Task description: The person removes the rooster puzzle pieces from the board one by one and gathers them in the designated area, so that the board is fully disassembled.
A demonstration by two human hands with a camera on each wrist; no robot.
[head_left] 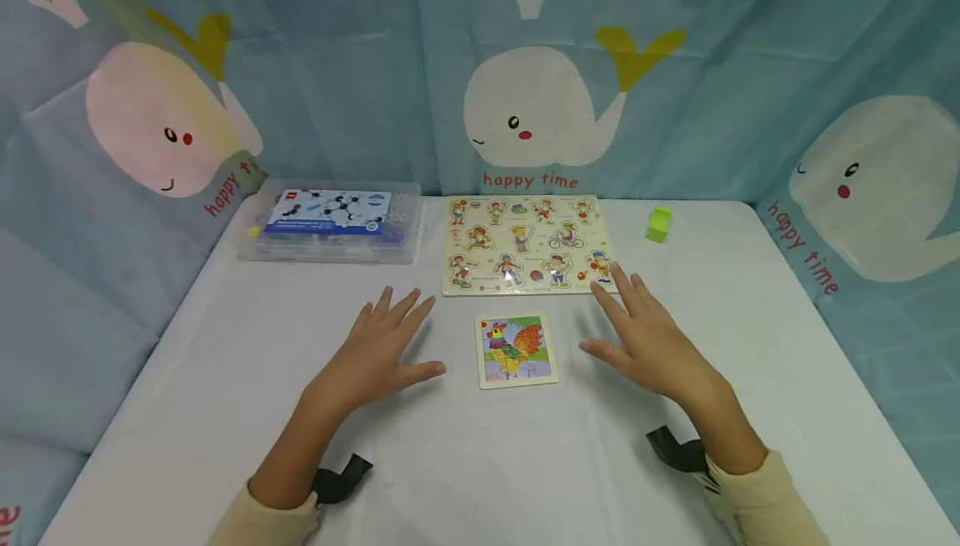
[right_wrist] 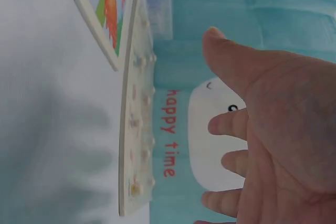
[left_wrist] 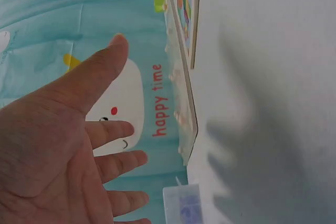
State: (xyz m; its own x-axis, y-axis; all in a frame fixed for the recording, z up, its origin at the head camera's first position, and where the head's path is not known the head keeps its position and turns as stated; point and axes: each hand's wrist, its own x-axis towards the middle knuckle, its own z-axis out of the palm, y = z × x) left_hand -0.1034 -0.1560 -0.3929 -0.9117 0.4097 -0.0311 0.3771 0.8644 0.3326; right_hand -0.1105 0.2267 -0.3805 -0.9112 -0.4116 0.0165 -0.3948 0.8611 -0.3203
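Note:
A small square rooster jigsaw puzzle [head_left: 517, 351] lies flat on the white table between the two hands. To its left, my left hand [head_left: 381, 352] hovers with fingers spread and holds nothing. On the other side my right hand [head_left: 648, 342] is held above the table, fingers also spread and bare of any object. Its fingertips overlap the lower right corner of a larger peg puzzle board [head_left: 528, 246] in the head view. Both wrist views show the palms facing inward, and the left hand's shadow falls on the tabletop.
At the back left sits a clear plastic case [head_left: 405, 229] with a blue-and-white molecule label. A bright green block [head_left: 658, 224] stands at the back right. Blue curtains [head_left: 360, 96] printed with whales enclose the white table [head_left: 480, 471] behind and at the sides.

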